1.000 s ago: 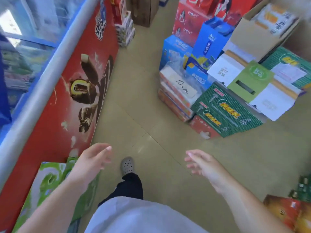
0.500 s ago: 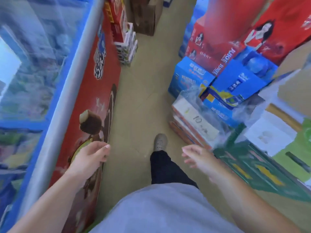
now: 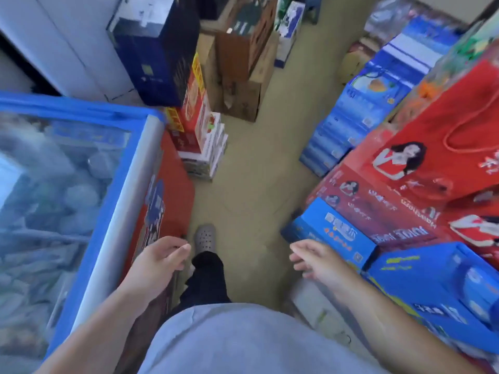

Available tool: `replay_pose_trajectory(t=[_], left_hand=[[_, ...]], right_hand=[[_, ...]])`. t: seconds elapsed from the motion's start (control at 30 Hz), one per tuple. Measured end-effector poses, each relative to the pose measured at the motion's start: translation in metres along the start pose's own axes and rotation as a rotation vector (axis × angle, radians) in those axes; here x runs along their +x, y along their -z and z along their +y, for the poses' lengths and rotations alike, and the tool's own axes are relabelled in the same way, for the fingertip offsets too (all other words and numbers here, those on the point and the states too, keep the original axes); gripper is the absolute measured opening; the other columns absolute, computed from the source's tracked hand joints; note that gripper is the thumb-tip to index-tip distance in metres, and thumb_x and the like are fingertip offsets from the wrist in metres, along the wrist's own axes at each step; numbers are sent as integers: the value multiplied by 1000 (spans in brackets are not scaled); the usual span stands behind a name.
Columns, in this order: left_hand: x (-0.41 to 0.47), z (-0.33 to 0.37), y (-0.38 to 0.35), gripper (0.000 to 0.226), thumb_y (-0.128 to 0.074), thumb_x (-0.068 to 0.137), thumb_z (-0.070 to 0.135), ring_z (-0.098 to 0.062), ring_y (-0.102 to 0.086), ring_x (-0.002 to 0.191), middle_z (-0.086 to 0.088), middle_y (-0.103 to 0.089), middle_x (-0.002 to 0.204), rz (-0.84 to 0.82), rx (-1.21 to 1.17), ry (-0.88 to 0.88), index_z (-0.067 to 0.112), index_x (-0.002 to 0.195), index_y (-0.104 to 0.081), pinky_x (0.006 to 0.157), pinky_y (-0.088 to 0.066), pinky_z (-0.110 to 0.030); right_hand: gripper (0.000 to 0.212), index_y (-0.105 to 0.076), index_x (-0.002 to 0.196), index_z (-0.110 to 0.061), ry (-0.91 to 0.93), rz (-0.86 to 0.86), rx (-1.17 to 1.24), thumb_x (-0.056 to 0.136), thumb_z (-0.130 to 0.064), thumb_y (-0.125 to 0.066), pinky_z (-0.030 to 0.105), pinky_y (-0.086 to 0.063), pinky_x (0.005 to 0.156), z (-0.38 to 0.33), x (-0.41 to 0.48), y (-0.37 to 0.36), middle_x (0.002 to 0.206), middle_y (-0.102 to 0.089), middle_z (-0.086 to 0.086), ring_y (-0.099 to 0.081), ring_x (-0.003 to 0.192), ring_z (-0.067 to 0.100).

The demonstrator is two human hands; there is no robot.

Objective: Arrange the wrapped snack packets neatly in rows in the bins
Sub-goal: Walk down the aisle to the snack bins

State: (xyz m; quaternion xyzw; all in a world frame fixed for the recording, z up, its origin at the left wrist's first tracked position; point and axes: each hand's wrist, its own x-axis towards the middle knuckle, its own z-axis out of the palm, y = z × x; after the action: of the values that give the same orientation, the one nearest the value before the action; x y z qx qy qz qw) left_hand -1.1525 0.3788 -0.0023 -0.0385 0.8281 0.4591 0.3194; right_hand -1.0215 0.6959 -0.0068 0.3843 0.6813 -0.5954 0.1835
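left hand [image 3: 159,261] empty, right hand [image 3: 318,261] empty, loose fingers

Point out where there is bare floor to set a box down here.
Bare: the floor strip between the freezer and the blue carton, ahead of the grey shoe. Crowded: stacked cartons along the right, brown boxes at the far end.

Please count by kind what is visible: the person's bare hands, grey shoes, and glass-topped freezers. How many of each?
Bare hands: 2, left hand and right hand, both empty.
Grey perforated clog shoes: 1
Blue-framed glass-topped chest freezers: 1
Total: 4
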Motion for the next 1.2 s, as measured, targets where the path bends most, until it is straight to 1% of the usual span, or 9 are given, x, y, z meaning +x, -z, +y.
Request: replay_pose_trajectory(t=[0.17, 0.3, 0.4, 0.5, 0.73, 0.9, 0.97, 1.07, 1.2], left_hand=[[171, 105, 28, 10, -72, 88, 38, -19, -70, 72, 0, -75, 84, -132, 16, 32, 28, 88, -72, 68, -47, -34], [279, 200, 38, 16, -70, 86, 35, -12, -61, 61, -5, -72, 81, -243, 98, 50, 20, 90, -71, 59, -38, -29], [360, 272, 30, 11, -64, 96, 24, -12, -58, 64, -5, -70, 78, -291, 146, 49, 17, 90, -69, 60, -38, -29], [434, 341, 7, 12, -65, 95, 28, -20, -63, 70, -3, -72, 78, -308, 179, 26, 19, 91, -71, 68, -45, -33], [575, 503, -91, 26, -61, 98, 27, -25, -59, 71, -18, -67, 79, -306, 300, -78, 3, 93, -69, 65, -43, -33], [651, 626, -176, 18, -57, 98, 42, -18, -70, 85, 6, -74, 87, -480, 491, -139, 29, 95, -69, 87, -54, -43], [681, 667, -220, 19, -56, 98, 47, -19, -69, 88, 6, -74, 89, -534, 568, -170, 33, 97, -69, 91, -54, -44], [720, 720, -300, 20, -58, 97, 46, -19, -70, 80, 3, -73, 84, -660, 688, -276, 37, 86, -71, 81, -55, -40], [740, 793, -423, 9, -69, 86, 49, -12, -70, 68, 3, -75, 84, -946, 862, -401, 42, 82, -71, 62, -50, -31]], right_hand=[[21, -68, 108, -20, -190, 125, 184, 99, -37, -59, 27, -54, 72, -89, 104, 21, 103, -75, 3, -69, 87, 18], [21, -68, 109, -16, -263, 168, 322, 99, -32, -60, 32, -54, 75, -159, 158, 52, 102, -75, 6, -68, 86, 21], [20, -68, 109, -13, -269, 221, 414, 99, -30, -60, 31, -52, 72, -202, 212, 82, 98, -75, 5, -66, 82, 21], [20, -67, 108, -15, -256, 241, 447, 99, -32, -60, 27, -52, 67, -243, 280, 118, 94, -74, 4, -66, 77, 17], [17, -69, 100, -17, -153, 290, 539, 98, -32, -62, 27, -49, 65, -332, 441, 256, 86, -71, 2, -62, 68, 14], [17, -68, 104, -22, -141, 445, 631, 97, -37, -63, 27, -52, 69, -365, 473, 358, 90, -76, -3, -68, 72, 9], [17, -68, 104, -25, -154, 537, 693, 96, -40, -64, 25, -53, 69, -367, 477, 396, 91, -76, -6, -69, 74, 8], [23, -71, 98, -24, -164, 696, 752, 95, -44, -62, 23, -49, 69, -356, 476, 443, 88, -75, -10, -69, 73, 3], [13, -68, 93, -17, -209, 1031, 903, 99, -27, -62, 22, -47, 65, -336, 468, 486, 82, -70, 2, -65, 69, 5]])
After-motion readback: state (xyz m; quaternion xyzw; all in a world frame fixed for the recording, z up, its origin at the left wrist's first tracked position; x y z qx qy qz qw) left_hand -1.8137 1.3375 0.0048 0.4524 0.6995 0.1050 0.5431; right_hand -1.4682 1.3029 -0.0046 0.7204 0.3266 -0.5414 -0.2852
